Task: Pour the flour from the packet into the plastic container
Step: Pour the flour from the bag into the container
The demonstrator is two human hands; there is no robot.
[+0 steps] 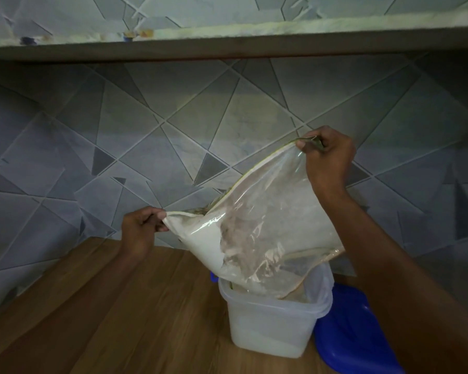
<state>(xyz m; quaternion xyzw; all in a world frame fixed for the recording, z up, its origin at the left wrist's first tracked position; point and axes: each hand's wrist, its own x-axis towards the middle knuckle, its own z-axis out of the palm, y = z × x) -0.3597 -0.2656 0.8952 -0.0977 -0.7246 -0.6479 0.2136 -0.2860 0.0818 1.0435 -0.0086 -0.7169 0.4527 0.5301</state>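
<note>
Flour (203,247): I judge mostly poured; remainder below left hand (139,228) pinch, right hand (328,157) pinching clear plastic packet (268,211) over translucent plastic container (268,327).

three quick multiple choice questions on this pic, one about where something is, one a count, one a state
1. Where is the blue lid?
A) on the wooden counter, just right of the plastic container
B) on top of that container
C) on the floor

2. How many hands grip the flour packet?
A) none
B) one
C) two

3. The container is
A) shut
B) open, with the packet's lower end dipping into it
C) tipped on its side

Answers:
1 A: the lid lies on the wood beside the container.
2 C: the left hand pinches the low corner and the right hand pinches the high one.
3 B: the container stands upright with no lid on it, and the packet hangs inside its rim.
</note>
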